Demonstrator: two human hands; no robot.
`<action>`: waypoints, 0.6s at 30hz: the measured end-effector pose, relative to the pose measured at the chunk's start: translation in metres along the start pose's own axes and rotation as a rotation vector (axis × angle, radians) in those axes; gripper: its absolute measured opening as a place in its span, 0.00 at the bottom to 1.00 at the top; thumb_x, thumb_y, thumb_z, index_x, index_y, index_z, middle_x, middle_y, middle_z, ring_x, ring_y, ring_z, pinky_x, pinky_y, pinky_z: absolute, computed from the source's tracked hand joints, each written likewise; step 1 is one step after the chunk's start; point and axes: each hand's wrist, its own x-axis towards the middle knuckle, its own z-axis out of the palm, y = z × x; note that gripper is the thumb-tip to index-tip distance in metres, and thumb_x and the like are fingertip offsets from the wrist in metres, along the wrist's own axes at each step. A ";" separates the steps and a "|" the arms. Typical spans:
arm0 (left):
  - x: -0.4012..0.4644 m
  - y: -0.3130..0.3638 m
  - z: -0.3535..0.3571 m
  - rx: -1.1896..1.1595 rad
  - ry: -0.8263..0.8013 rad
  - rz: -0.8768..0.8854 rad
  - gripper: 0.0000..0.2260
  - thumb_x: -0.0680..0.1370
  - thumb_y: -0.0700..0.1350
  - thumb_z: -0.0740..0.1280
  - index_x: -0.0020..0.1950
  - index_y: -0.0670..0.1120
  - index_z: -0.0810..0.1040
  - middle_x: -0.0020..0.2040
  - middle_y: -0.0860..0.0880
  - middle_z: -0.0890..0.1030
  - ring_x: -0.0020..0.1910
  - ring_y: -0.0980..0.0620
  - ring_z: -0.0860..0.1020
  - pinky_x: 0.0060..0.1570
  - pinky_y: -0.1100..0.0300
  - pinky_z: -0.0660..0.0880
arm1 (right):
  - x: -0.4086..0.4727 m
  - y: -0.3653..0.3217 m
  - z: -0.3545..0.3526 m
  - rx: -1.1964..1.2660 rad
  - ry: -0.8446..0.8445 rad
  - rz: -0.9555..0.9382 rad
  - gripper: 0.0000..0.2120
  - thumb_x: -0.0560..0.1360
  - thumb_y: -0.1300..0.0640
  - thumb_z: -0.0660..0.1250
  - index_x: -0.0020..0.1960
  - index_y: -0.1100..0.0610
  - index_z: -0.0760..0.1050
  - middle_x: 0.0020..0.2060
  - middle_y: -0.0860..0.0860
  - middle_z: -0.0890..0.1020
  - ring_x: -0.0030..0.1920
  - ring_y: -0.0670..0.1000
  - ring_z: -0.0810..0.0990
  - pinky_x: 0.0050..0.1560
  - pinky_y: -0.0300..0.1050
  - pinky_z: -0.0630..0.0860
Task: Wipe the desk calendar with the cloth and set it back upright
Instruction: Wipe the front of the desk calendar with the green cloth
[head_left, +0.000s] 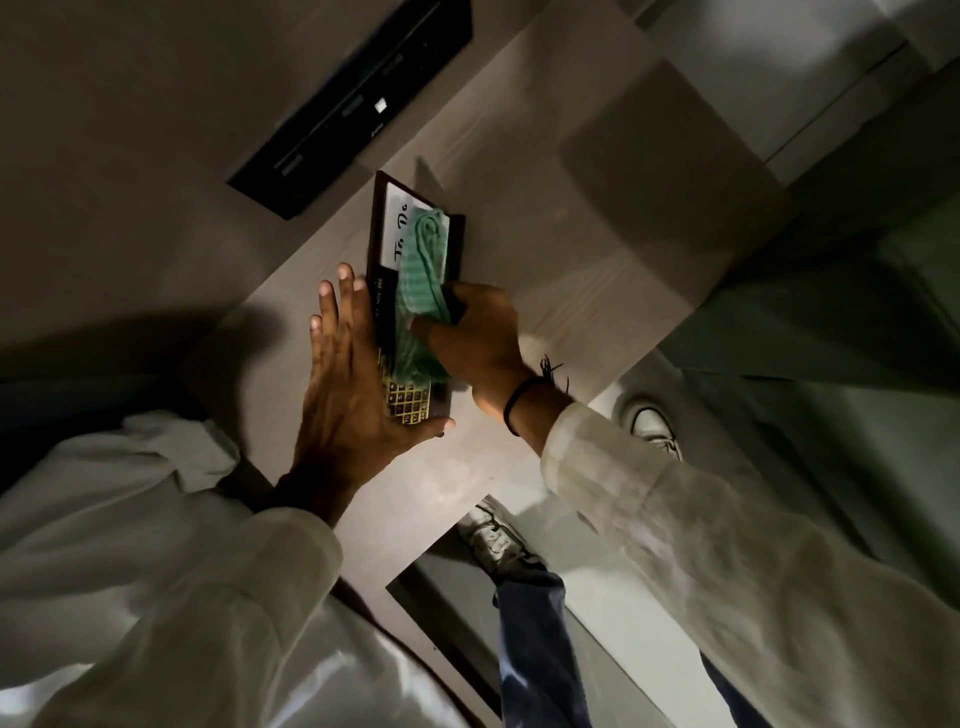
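Observation:
The desk calendar (396, 234), a dark brown board with a white "To Do" panel and a gold date grid, lies flat on the pale wooden desk (571, 270). My left hand (348, 395) presses on its left edge and near corner, fingers spread, thumb under the near end. My right hand (475, 338) holds a green cloth (423, 280) bunched against the calendar's face, covering its middle and part of the white panel.
A black flat device (353, 109) lies on the desk just beyond the calendar. The desk's near edge runs by my feet (654, 421), with a white floor below. A green surface (857, 291) stands at the right.

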 end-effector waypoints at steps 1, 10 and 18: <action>0.000 -0.001 0.000 -0.002 0.000 0.002 0.68 0.62 0.74 0.75 0.85 0.41 0.42 0.86 0.42 0.41 0.85 0.43 0.37 0.82 0.46 0.40 | 0.000 0.002 0.000 -0.008 0.006 -0.017 0.13 0.69 0.61 0.75 0.54 0.58 0.85 0.47 0.54 0.89 0.45 0.53 0.88 0.46 0.51 0.87; -0.002 -0.002 0.000 -0.004 0.007 0.032 0.67 0.63 0.70 0.77 0.85 0.38 0.43 0.86 0.41 0.41 0.85 0.42 0.38 0.83 0.47 0.40 | -0.002 -0.002 0.005 0.011 -0.021 -0.025 0.11 0.69 0.61 0.74 0.51 0.59 0.85 0.46 0.56 0.89 0.45 0.55 0.88 0.47 0.55 0.86; -0.003 0.001 0.000 0.004 0.032 0.061 0.67 0.62 0.69 0.78 0.84 0.37 0.44 0.85 0.37 0.45 0.85 0.36 0.45 0.83 0.38 0.48 | 0.001 0.001 0.005 0.007 0.049 -0.052 0.09 0.71 0.61 0.71 0.51 0.58 0.85 0.44 0.54 0.88 0.44 0.53 0.87 0.46 0.52 0.86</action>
